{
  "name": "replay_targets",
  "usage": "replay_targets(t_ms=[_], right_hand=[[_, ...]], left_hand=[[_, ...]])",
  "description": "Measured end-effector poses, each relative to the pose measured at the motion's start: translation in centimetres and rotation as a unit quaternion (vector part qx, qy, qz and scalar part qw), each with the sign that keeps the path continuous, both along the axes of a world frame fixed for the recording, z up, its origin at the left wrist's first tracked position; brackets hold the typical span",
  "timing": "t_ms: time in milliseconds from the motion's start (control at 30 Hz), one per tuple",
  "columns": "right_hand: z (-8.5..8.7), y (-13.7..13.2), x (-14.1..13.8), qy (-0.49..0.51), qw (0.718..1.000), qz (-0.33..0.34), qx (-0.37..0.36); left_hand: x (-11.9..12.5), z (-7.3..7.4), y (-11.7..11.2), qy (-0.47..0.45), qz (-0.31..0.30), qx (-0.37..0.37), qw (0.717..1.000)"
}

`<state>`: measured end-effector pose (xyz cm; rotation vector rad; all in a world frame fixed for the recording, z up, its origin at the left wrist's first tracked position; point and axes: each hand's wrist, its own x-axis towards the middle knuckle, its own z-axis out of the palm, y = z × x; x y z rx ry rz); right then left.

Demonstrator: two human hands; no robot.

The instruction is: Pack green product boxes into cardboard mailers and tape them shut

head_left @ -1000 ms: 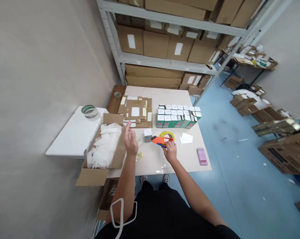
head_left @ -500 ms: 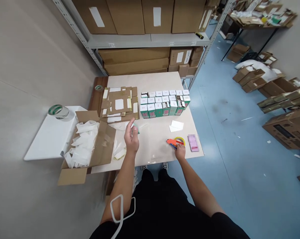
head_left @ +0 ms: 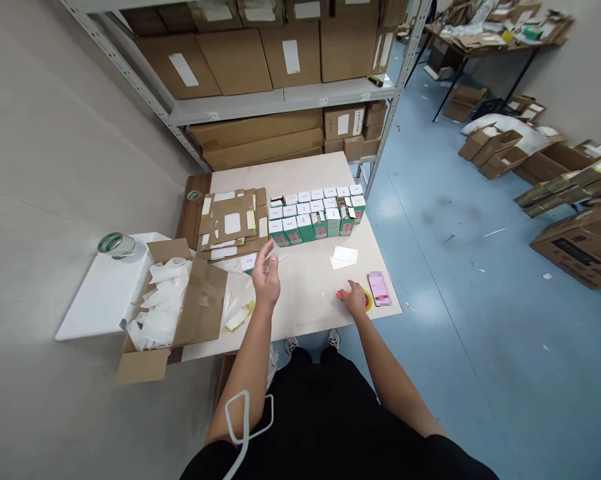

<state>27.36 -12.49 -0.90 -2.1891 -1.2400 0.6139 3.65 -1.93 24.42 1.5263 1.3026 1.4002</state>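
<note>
My left hand (head_left: 267, 280) is raised over the front of the table, holding nothing, thumb and fingers apart. Just beyond and to its left lies a small green and white box (head_left: 248, 263), partly covered by clear plastic. My right hand (head_left: 355, 301) is closed over a tape dispenser with an orange front end (head_left: 341, 294) and a yellow tape roll (head_left: 368, 301); most of the dispenser is hidden under the hand. A pink, blurred-out item (head_left: 379, 288) lies right of it. White cards (head_left: 344, 255) lie beyond my right hand.
Several green and white boxes (head_left: 305, 230) stand in rows, some with open tops. Flattened cardboard (head_left: 233, 223) lies left of them. An open carton (head_left: 200, 300) holds white packing pieces (head_left: 168, 293). A tape roll (head_left: 116, 245) rests on a white surface. Shelving (head_left: 280, 100) stands behind.
My right hand has shifted from the near side of the tape dispenser onto its top, covering more of it. My left hand stays raised; the small box beyond it shows more. The view has tilted up.
</note>
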Motion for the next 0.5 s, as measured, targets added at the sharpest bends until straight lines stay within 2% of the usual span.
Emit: replay_targets(t_ms=[133,233,367,500], right_hand=[[4.1,3.3,-1.7,0.044,0.994,0.036,0.098],[6.9,5.7,-3.8,0.07,0.983,0.069,0.154],[10.1,8.7,-8.2,0.094,0.965,0.138,0.201],[12.1,11.5,-13.6,0.1,0.948,0.21,0.219]], left_hand=[[-0.3,0.7,0.0,0.016,0.0,0.005,1.0],[-1.8,1.0,-0.1,0.032,0.01,0.009,0.999],[-5.4,1.4,-0.3,0.044,0.039,0.006,0.998],[-10.2,1.2,-0.3,0.029,0.086,0.004,0.996]])
